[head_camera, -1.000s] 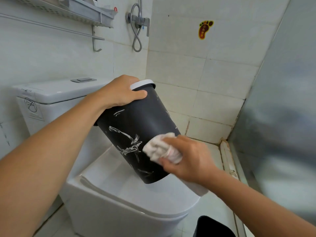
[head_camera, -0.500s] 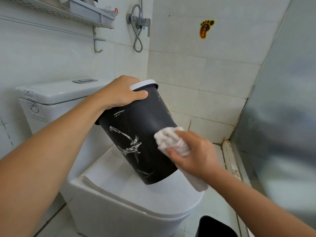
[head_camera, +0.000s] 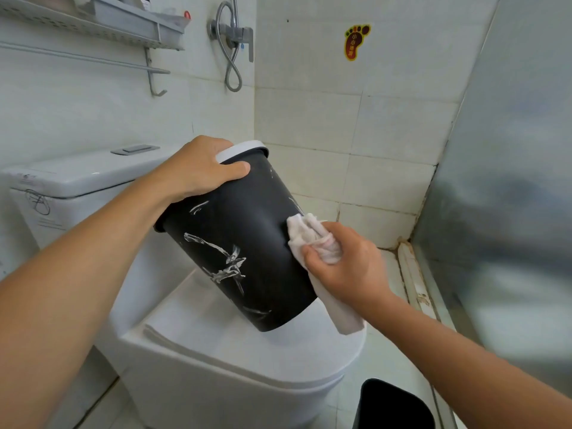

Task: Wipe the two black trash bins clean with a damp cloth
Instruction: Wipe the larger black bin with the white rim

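Left hand: the left hand (head_camera: 198,171) grips the top of the round black plastic trash bin with a white rim ring (head_camera: 238,243), thumb curled over the wall, other fingers hidden behind the rim.
Right hand: the right hand (head_camera: 343,267) pinches a crumpled white damp cloth (head_camera: 312,239) and presses it on the bin's side, a loose tail hanging under the palm.
Bin place: tilted between the two hands, its base on the closed lid of the white ceramic toilet (head_camera: 216,345).
Handling: it seems light and stiff; the wet smooth wall may slip, so the rim is the safe hold.
Cloth: soft, it follows the curve.
Second bin: a dark square plastic bin (head_camera: 393,407) stands on the floor below the right forearm.
Room: the tiled wall beyond the right hand is near; there is more free space toward the person.
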`<state>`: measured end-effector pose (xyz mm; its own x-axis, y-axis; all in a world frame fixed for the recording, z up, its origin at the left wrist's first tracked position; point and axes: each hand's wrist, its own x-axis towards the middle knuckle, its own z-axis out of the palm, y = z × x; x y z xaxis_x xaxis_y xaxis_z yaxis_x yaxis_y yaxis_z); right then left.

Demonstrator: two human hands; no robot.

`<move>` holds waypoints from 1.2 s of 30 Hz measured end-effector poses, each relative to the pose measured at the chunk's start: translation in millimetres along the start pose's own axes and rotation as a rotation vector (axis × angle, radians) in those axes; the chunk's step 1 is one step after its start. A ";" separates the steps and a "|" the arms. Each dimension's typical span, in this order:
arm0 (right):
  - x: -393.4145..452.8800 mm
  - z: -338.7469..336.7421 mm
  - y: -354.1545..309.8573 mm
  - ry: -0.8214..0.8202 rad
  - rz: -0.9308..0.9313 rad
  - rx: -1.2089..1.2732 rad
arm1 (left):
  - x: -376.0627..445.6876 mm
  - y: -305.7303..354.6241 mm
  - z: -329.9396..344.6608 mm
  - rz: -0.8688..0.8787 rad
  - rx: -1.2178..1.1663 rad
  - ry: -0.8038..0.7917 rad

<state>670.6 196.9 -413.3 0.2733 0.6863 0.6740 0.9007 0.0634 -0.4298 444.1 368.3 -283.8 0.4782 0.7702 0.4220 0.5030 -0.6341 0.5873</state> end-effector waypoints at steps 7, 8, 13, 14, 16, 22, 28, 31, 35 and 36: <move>-39.7 -7.7 2.1 -0.118 -0.313 -0.046 | 1.8 8.5 4.9 0.029 0.050 0.008; -34.9 -7.7 5.2 -0.107 -0.274 -0.037 | 1.7 9.3 4.7 0.030 0.048 0.001; 1.1 -3.8 7.0 0.023 0.071 0.033 | -0.7 14.6 5.0 0.032 0.060 -0.003; -3.1 -3.0 3.8 0.035 0.025 0.018 | -0.6 15.1 5.6 0.023 0.074 0.005; -20.4 -2.9 -0.1 -0.003 -0.188 -0.018 | -0.3 15.0 5.8 0.003 0.081 0.014; -20.0 -1.4 17.3 -0.061 -0.341 -0.121 | -1.6 10.5 2.9 -0.018 0.048 0.022; 1.7 -1.2 1.2 0.034 -0.041 -0.002 | -3.1 9.2 2.4 -0.004 0.039 0.020; -27.3 2.8 -4.6 -0.070 -0.400 -0.073 | -0.8 8.7 4.0 -0.018 0.064 0.045; -13.0 5.3 -3.0 -0.061 -0.248 0.001 | -3.4 6.2 4.0 0.008 0.028 0.028; -3.6 4.9 -3.2 -0.008 -0.142 0.024 | -3.9 6.1 4.5 0.024 0.019 0.020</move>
<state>665.1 197.9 -417.3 0.1414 0.6748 0.7243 0.9218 0.1771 -0.3449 448.5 361.1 -285.0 0.4758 0.7561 0.4494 0.5051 -0.6532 0.5641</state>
